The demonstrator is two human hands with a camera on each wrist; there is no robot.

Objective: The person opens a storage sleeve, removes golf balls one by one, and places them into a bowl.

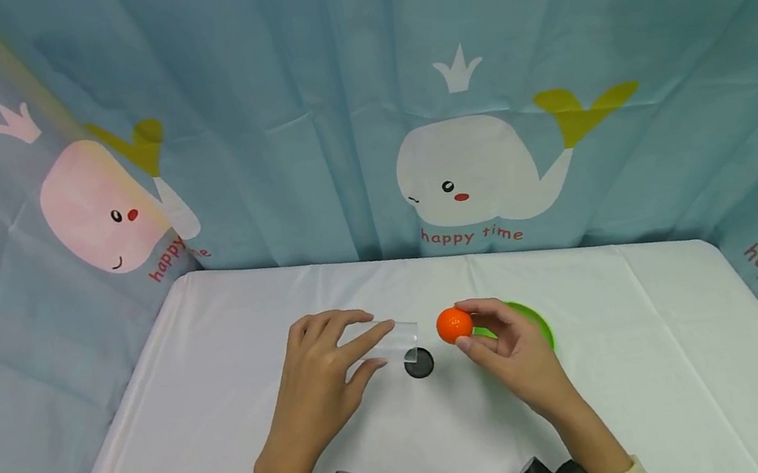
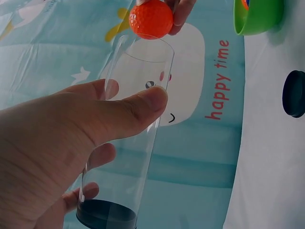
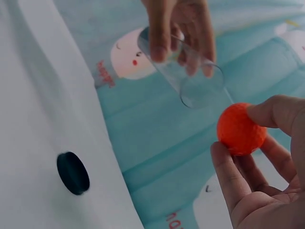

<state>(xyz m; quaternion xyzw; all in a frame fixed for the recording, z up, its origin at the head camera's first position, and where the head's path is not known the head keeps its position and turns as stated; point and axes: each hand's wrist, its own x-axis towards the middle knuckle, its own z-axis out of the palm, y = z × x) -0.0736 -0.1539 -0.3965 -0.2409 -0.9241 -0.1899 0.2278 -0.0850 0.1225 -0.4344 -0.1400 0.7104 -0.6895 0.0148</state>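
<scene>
My left hand (image 1: 329, 364) grips a clear plastic tube (image 2: 128, 152), thumb on one side and fingers on the other. A dark cap (image 2: 107, 213) closes the tube's far end; its other end is open. An orange dimpled golf ball (image 1: 454, 325) is pinched between the thumb and fingertips of my right hand (image 1: 515, 339). In the head view the ball is a little right of the tube's open mouth; the right wrist view shows a small gap between them. A loose black cap (image 1: 419, 363) lies on the table below the tube's mouth.
Partly hidden behind my right hand stands a green bowl (image 1: 537, 320); in the left wrist view something orange and blue shows inside it. A white cloth covers the table (image 1: 637, 360). Blue whale-print curtains (image 1: 304, 157) hang along the back and sides.
</scene>
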